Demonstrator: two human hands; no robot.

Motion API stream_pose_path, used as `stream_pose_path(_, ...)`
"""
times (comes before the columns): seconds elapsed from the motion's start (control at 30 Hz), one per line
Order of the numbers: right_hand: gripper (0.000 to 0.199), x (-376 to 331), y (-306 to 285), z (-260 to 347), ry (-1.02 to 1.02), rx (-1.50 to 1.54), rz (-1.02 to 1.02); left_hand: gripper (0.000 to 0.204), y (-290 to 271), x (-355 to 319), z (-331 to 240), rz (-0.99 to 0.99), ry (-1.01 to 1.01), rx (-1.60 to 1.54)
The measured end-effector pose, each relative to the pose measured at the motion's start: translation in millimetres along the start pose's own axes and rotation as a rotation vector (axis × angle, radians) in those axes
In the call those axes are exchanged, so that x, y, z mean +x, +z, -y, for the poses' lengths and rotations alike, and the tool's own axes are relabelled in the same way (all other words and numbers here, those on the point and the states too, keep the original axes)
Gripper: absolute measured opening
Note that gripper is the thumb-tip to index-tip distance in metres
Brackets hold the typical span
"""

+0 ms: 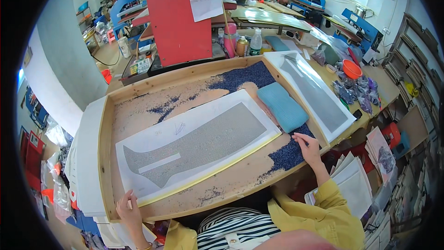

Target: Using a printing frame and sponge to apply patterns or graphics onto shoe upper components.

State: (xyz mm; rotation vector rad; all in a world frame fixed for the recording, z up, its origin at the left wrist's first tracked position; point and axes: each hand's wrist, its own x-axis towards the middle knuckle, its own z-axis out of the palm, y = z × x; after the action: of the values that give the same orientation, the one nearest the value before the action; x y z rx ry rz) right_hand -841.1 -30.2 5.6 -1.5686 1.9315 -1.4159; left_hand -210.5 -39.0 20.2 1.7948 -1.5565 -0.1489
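A wide shallow wooden tray [107,148] lies in front of me. In it rests a white sheet [162,132] with a yellow near edge; a dense grey dotted pattern [217,134], shaped like a garment panel, covers much of it. My left hand [128,209] is at the tray's near left corner, its loosely bent fingers beside the sheet's corner. Past the sheet's right end, my right hand [309,148] hovers over dark blue beads [286,156], fingers slightly apart with nothing visible in them. Just beyond it sits a blue ribbed cloth pad [283,106].
More dark beads [245,75] lie along the tray's far side. Right of the tray is another patterned sheet [319,97]. An orange bowl [352,69] and bagged beads [358,92] stand farther right. A red machine cabinet [178,23] rises behind the tray; people are in the background.
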Motion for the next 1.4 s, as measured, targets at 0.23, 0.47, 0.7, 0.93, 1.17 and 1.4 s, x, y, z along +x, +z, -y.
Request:
stream_pose_path(0.23,0.034,27.0,-71.9,-19.8,0.115,0.599,-0.396,0.027,5.7,-6.6,-6.9,-0.031,0.015,-0.022)
stream_pose_path(0.47,0.041,9.5,-97.0,-132.4,0.167,1.016,-1.038,0.027,12.0,-8.8,-10.8,-0.077,0.023,-0.037)
stream_pose_path(0.7,0.052,-13.0,-58.7,-160.8,0.379,0.818,-0.988,0.028,-4.0,-12.2,1.2,-0.069,0.013,-0.006)
stream_pose_path(0.93,0.059,-56.9,-57.8,-197.4,0.409,0.553,-0.968,0.026,12.1,3.7,-1.2,-0.009,0.118,0.068)
stream_pose_path(1.17,0.071,-59.3,-38.8,-190.5,0.525,0.968,-0.838,0.023,14.7,6.2,-23.0,0.006,0.169,0.144)
stream_pose_path(1.4,0.063,-54.3,-37.8,-166.1,0.437,0.921,-0.786,0.023,-2.8,7.7,7.1,0.009,0.099,0.113)
